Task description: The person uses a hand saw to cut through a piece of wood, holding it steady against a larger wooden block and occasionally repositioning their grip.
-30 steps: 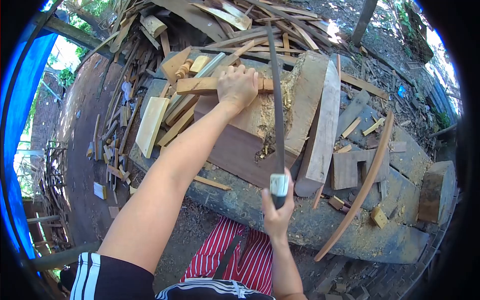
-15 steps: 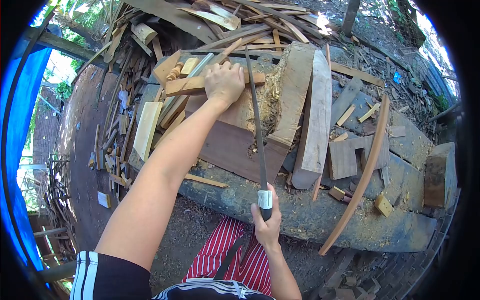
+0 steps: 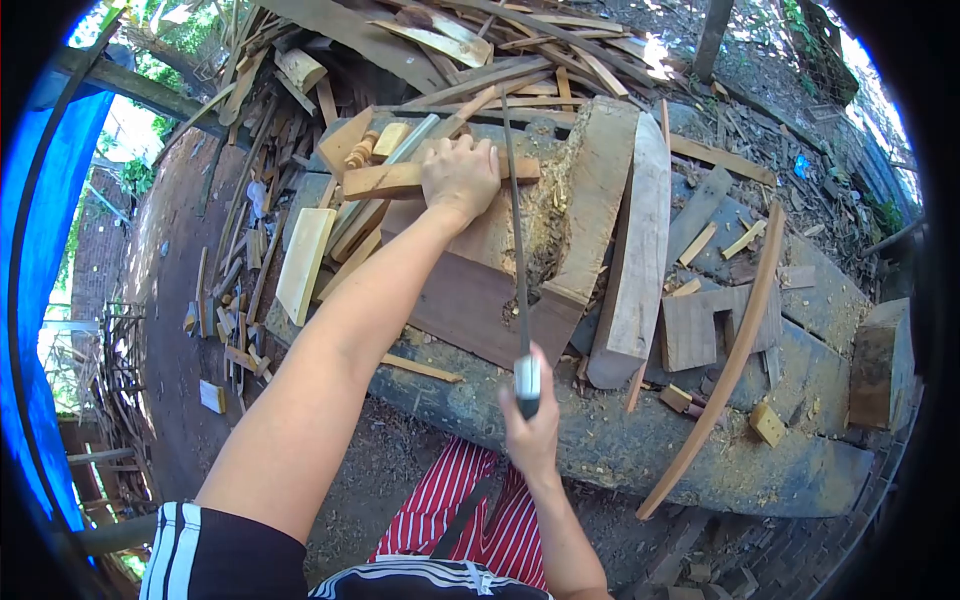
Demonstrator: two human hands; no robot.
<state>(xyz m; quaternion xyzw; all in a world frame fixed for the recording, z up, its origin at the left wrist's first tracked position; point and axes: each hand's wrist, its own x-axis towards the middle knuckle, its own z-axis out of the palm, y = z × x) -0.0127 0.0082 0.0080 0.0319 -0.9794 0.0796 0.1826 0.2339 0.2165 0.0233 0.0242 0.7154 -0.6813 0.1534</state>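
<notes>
My left hand [image 3: 460, 185] is closed over a short wooden bar [image 3: 383, 181], pressing it down on a larger brown wood block [image 3: 440, 290]. My right hand [image 3: 533, 435] grips the white-and-dark handle of a handsaw [image 3: 519, 240]. The long thin blade points away from me and crosses the bar near its right end, just right of my left knuckles. Beside the blade, the rough edge of a thick timber slab [image 3: 600, 200] is covered with sawdust and chips.
A grey timber beam [image 3: 637, 250], a notched block [image 3: 692, 335] and a long curved strip [image 3: 735, 365] lie to the right on the worn bench [image 3: 640, 455]. A pale board [image 3: 305, 262] leans at the left. Scrap wood [image 3: 480, 75] is heaped behind.
My right hand has pushed the saw forward, away from my body, along its cut line. My left hand stays on the bar, and the whole view has shifted slightly.
</notes>
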